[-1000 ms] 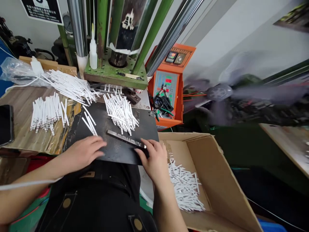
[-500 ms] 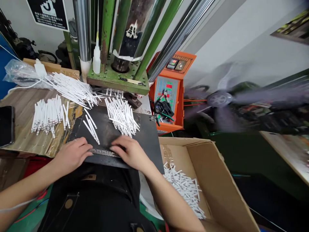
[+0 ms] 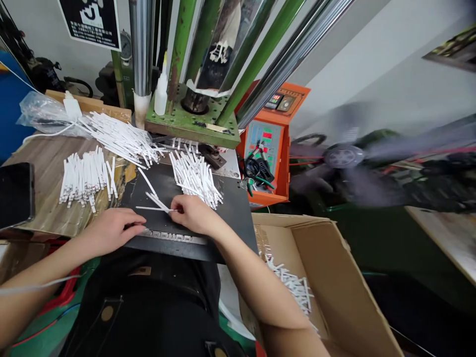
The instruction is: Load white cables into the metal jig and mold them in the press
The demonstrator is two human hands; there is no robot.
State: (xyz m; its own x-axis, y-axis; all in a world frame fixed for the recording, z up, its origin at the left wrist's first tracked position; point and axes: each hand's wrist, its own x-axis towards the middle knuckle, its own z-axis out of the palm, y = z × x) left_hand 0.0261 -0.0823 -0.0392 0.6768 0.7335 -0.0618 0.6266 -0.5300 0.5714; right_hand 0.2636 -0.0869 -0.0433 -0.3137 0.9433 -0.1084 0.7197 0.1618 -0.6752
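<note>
A slotted metal bar (image 3: pixel 178 237) lies along the front of the black work plate (image 3: pixel 232 218). My left hand (image 3: pixel 115 227) is at the bar's left end, thumb and fingers closed about it; the exact grip is partly hidden. Just behind the bar, my right hand (image 3: pixel 193 214) pinches the end of a thin white strip (image 3: pixel 153 208). A few loose white strips (image 3: pixel 158 201) lie against its fingertips, and how many it holds is unclear. Beyond this hand a pile of white strips (image 3: pixel 195 176) rests on the plate.
More white strips (image 3: pixel 87 176) and a larger heap (image 3: pixel 119 136) lie left on the wooden board (image 3: pixel 37 148), near a phone (image 3: pixel 17 193). A green press (image 3: pixel 193 126) stands behind. Right are an orange control box (image 3: pixel 284 163), a cardboard box (image 3: pixel 320 258) with strips inside, and a spinning fan (image 3: pixel 344 156).
My right hand has left the metal bar, moved back, and taken hold of a loose white strip, turning it sideways. My left hand stays at the bar's left end. The view has shifted slightly.
</note>
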